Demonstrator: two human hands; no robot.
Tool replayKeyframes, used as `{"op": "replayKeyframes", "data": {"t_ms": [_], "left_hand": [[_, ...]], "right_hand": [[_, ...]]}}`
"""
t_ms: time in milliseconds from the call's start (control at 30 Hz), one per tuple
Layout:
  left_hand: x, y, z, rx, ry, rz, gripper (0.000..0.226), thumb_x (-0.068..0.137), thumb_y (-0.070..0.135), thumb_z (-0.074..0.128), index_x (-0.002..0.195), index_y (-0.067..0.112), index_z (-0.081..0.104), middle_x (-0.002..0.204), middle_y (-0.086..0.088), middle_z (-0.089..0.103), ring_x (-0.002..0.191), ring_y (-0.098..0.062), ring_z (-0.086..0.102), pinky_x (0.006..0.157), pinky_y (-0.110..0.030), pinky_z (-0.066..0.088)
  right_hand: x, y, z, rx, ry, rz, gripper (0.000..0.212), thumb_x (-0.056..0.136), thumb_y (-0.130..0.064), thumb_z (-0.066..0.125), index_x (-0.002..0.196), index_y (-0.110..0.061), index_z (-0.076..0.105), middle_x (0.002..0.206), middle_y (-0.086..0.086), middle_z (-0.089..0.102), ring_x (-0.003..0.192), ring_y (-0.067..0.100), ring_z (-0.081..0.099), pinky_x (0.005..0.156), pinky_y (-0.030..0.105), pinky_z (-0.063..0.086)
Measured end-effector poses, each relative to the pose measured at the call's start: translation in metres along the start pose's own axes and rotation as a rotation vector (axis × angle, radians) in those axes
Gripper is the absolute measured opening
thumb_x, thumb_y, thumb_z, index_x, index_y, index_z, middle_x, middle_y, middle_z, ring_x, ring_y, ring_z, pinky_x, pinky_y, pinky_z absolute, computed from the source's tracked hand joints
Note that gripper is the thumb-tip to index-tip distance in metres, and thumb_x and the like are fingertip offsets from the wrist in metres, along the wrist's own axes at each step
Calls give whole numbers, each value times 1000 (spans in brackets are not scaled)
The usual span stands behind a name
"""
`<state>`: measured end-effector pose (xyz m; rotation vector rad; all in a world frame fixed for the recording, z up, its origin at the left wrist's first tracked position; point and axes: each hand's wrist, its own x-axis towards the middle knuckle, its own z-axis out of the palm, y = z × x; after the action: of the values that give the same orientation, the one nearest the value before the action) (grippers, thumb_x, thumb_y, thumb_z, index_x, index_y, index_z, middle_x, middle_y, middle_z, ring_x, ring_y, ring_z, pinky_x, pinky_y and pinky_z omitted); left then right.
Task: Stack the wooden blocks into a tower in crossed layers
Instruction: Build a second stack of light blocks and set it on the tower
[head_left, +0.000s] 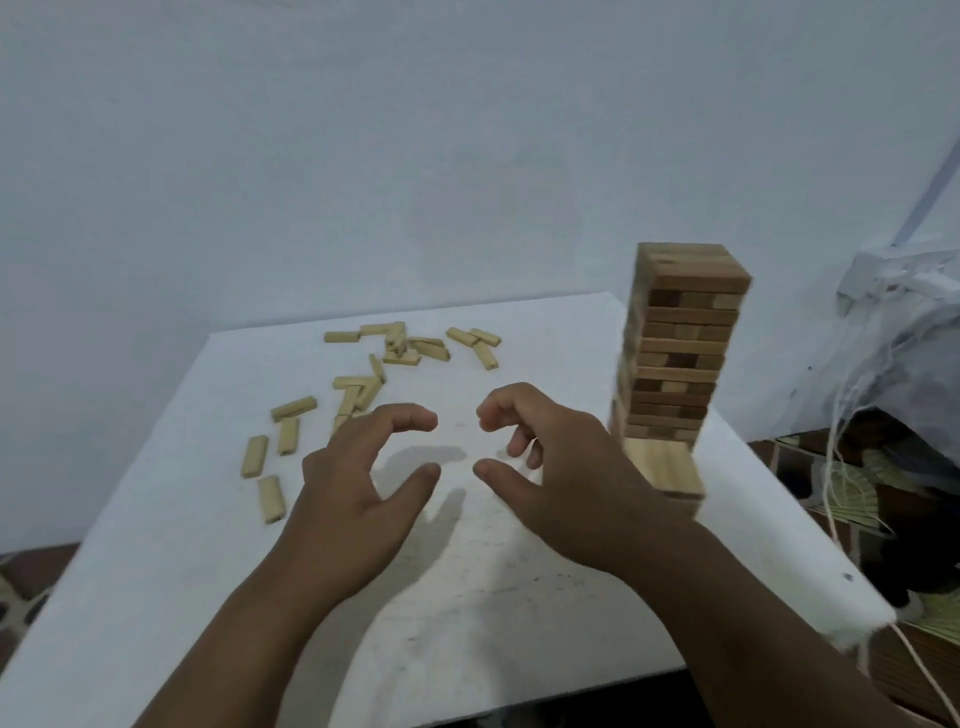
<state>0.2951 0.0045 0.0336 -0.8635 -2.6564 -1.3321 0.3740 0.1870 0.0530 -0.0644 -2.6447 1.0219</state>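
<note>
Head view gives me the tower (675, 358) first: wooden blocks in crossed layers, standing upright near the right edge of the white counter (171, 561), toward its far corner. Its outline is a little blurred. At its foot, on the near side, lies a flat slab of blocks (662, 465) set side by side, touching the tower's base as far as I can tell.

My right hand (566, 483) hovers just left of that base, wrist partly covering the slab. Its grip is empty, fingers loosely curled, thumb held apart below them. My left hand (353, 493) hangs beside it above the middle of the counter, mirrored: fingers curved, thumb spread, pinching nothing. The two sets of fingertips face each other across a small gap, not touching.

Further out, loose blocks (410, 345) lie scattered over the far left part of the counter, some piled across each other, and a few single ones (270, 467) lie apart by the left edge.

Behind everything stands a plain pale wall (363, 156). To the right of the counter sits a bundle of clear plastic (904, 332) with strings hanging down.
</note>
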Motion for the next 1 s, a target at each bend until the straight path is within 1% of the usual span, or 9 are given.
{"op": "replayKeyframes", "data": {"t_ms": [167, 267, 367, 467, 533, 600, 800, 900, 1000], "left_hand": [[-10, -48, -42, 143, 100, -163, 22, 90, 32, 64, 105, 47, 58, 105, 44, 45, 110, 4, 39, 102, -35, 29], [-15, -76, -57, 297, 89, -214, 21, 91, 30, 61, 103, 46, 55, 104, 39, 45, 114, 4, 34, 92, -32, 20], [-18, -97, -58, 357, 50, -260, 17, 88, 30, 58, 96, 44, 59, 102, 36, 52, 114, 1, 41, 91, -37, 28], [-21, -113, -56, 325, 28, -234, 17, 79, 32, 54, 89, 44, 59, 101, 31, 60, 108, -6, 55, 86, -47, 43], [-21, -117, -55, 338, 47, -215, 16, 79, 32, 55, 88, 45, 60, 99, 33, 59, 106, -5, 54, 83, -44, 40], [-21, -114, -53, 344, 79, -221, 15, 84, 28, 60, 89, 42, 64, 99, 39, 55, 109, -2, 49, 79, -38, 29], [-17, -102, -39, 313, 51, -190, 19, 92, 24, 60, 90, 40, 71, 107, 31, 61, 113, 2, 48, 84, -34, 20], [-19, -89, -28, 315, -28, -103, 23, 89, 18, 62, 90, 37, 76, 110, 27, 64, 111, 2, 50, 93, -34, 31], [-19, -75, -17, 312, -75, -19, 20, 83, 16, 69, 88, 34, 76, 105, 18, 70, 102, -4, 60, 91, -30, 49]], "right_hand": [[37, -5, 54, 32, -66, -52, 27, 90, -28, 65, 115, -31, 55, 111, -17, 59, 88, -1, 52, 76, 12, 40], [62, -10, 92, -25, -145, -54, 28, 93, -27, 60, 122, -26, 57, 125, -11, 57, 111, 4, 47, 95, 18, 35], [83, -16, 124, -173, -202, -32, 38, 96, -34, 56, 132, -24, 53, 141, -5, 47, 132, 16, 35, 107, 26, 28], [95, -18, 146, -319, -239, 20, 46, 97, -43, 51, 141, -29, 45, 152, -1, 34, 140, 22, 24, 113, 36, 25], [99, -16, 154, -389, -176, 13, 42, 96, -45, 51, 135, -31, 50, 145, -1, 43, 134, 22, 32, 110, 37, 30], [100, -15, 156, -422, -106, -5, 33, 96, -40, 53, 126, -30, 59, 131, -2, 53, 121, 19, 43, 103, 33, 38], [79, -11, 133, -500, -117, -59, 26, 95, -27, 52, 115, -31, 69, 114, -6, 64, 99, 15, 54, 91, 34, 47], [50, -10, 116, -538, -96, -95, 31, 94, -22, 50, 115, -35, 69, 108, -9, 66, 94, 14, 54, 89, 33, 45], [22, -11, 98, -528, -120, -56, 33, 95, -22, 49, 120, -36, 66, 113, -11, 63, 101, 13, 52, 94, 33, 38]]}}
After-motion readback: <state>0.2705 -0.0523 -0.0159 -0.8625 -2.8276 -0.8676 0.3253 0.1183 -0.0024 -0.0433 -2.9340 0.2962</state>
